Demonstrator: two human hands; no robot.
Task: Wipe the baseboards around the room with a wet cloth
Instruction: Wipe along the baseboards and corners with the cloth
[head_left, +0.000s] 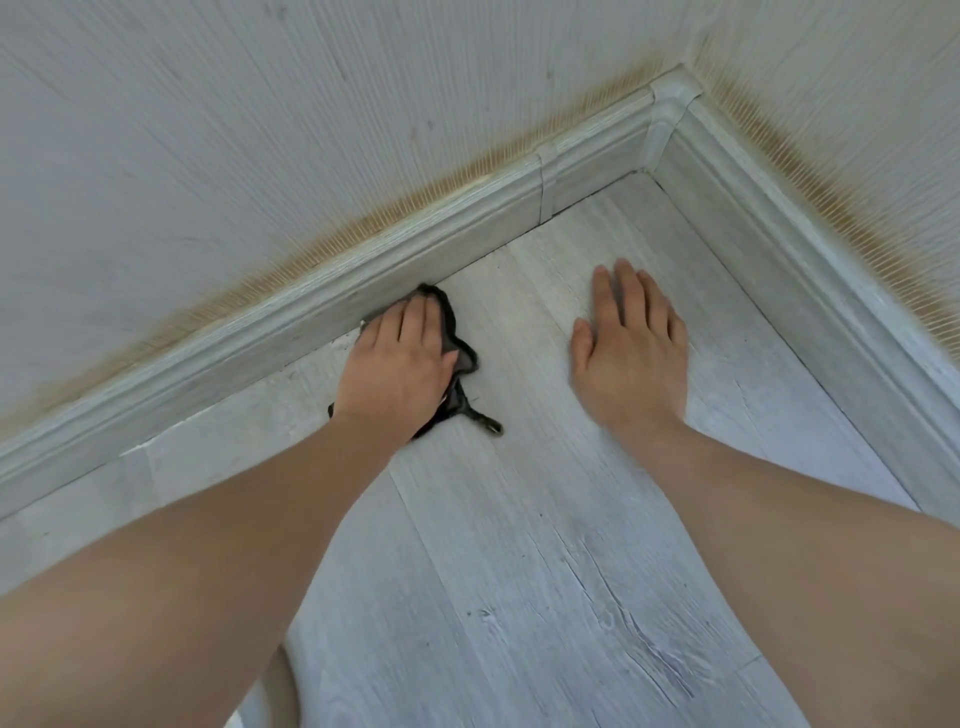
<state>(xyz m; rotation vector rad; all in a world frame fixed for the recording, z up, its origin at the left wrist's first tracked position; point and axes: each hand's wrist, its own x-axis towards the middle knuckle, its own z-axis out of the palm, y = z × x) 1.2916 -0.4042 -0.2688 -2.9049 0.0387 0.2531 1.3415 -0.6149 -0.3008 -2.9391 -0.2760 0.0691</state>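
Note:
A pale grey wood-grain baseboard (291, 322) runs along the foot of the left wall to a corner piece (670, 104), and a second baseboard (810, 260) runs down the right wall. My left hand (397, 364) lies on a dark grey cloth (457, 338) with its fingers stretched forward, pressing the cloth against the lower face of the left baseboard. Part of the cloth trails out onto the floor beside my wrist. My right hand (631, 343) rests flat on the floor, fingers straight, holding nothing, about a hand's width right of the cloth.
The floor (519, 571) is light grey wood-look laminate. Both walls (208, 130) carry ribbed pale wallpaper with a yellow-brown stained band just above the baseboards. A joint sleeve (548, 179) sits on the left baseboard near the corner.

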